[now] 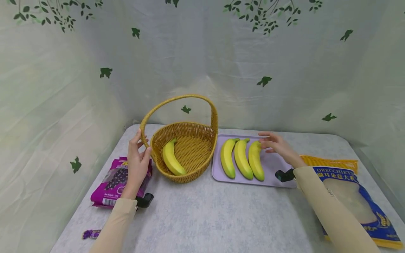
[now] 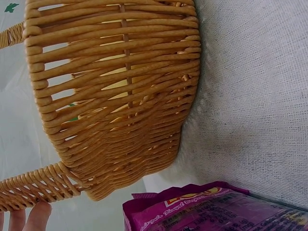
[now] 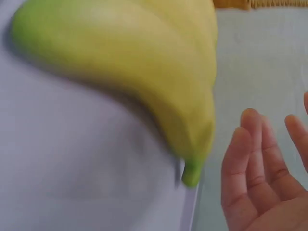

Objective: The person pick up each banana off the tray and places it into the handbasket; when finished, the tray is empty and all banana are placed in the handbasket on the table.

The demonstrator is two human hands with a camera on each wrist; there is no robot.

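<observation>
Head | left grip (image 1: 138, 164) pinches basket handle (image 1: 214, 117) | right grip (image 1: 281, 144) empty, loosely spread | likely reaching for rightmost banana (image 1: 255, 161) | next: should pinch it

Four bananas (image 1: 242, 160), one wicker basket (image 1: 199, 149), one tray (image 1: 273, 163), two bags (image 1: 110, 184), one wrapped sweet (image 1: 91, 234), two hands (image 1: 138, 165).

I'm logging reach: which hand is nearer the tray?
Right. The right hand is at the far side of the tray, by the rightmost banana; the left hand is at the basket handle, left of the tray.
</observation>
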